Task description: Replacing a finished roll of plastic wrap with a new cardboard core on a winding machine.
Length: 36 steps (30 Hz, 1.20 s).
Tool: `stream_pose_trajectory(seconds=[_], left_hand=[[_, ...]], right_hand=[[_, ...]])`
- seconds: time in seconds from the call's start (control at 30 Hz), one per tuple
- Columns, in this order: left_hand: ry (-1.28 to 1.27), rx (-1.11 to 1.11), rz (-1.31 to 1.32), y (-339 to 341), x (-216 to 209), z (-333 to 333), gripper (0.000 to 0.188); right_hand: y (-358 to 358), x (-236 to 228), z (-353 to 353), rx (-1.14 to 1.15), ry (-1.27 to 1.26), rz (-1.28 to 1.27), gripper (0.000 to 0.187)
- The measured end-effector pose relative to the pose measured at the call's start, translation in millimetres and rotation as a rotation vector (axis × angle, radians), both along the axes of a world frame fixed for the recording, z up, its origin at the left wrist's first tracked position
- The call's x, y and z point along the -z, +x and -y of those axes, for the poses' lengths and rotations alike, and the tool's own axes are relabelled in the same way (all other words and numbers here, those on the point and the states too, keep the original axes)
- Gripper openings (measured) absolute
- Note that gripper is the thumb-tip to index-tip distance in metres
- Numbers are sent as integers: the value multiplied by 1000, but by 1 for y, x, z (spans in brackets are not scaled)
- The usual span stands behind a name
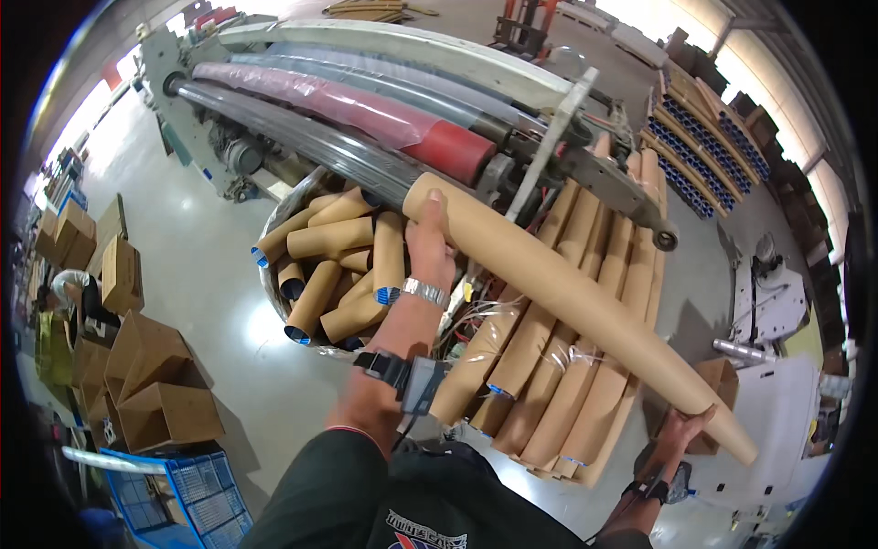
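A long brown cardboard tube (567,297) slants from the middle of the view down to the right. My left hand (428,242) grips it near its upper left end, thumb on top and fingers mostly hidden underneath. Toward the lower right end, my right hand (684,428) is wrapped round the same tube. A shiny metal shaft (302,133) of the machine lines up with the tube's upper end and appears to run into it; how deep is hidden. Just behind lies a red roller (448,149), partly under clear film.
Below the machine, a round bin holds several short cardboard tubes (329,238). Several long tubes (585,403) are stacked under the held one. Open cartons (169,412) and a blue crate (197,494) stand at left. More stacked tubes (690,137) are at far right.
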State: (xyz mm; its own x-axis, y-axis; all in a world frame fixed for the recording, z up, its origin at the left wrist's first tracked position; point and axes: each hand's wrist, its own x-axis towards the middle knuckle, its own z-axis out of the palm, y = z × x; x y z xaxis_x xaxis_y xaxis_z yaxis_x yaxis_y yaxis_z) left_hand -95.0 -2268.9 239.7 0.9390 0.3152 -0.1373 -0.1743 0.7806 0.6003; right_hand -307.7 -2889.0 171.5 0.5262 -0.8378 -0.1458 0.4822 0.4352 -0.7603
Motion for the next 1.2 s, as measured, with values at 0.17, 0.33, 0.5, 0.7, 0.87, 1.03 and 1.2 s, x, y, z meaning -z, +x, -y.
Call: stream_pose_trajectory(seconds=[0.17, 0.33, 0.5, 0.7, 0.87, 1.03, 1.2], left_hand=[[195, 124, -28, -13, 56, -65, 54], [1795, -4, -218, 10, 137, -226, 72], [2265, 332, -251, 55, 188, -364, 78], [2353, 640, -239, 80, 184, -376, 85], [2209, 755, 284, 13, 47, -358, 79], [1955, 740, 414, -44, -30, -252, 76], [1993, 730, 477, -62, -51, -172, 73]], right_hand=[[16, -51, -66, 38, -14, 46, 54], [12, -2, -91, -561, -96, 525, 61], [128, -29, -373, -431, -92, 373, 55], [193, -47, -598, -666, 275, 322, 48], [125, -62, -609, -1019, -1474, -464, 57], [143, -104, -589, -901, -2002, -481, 83], [124, -125, -529, -948, -2185, -768, 84]])
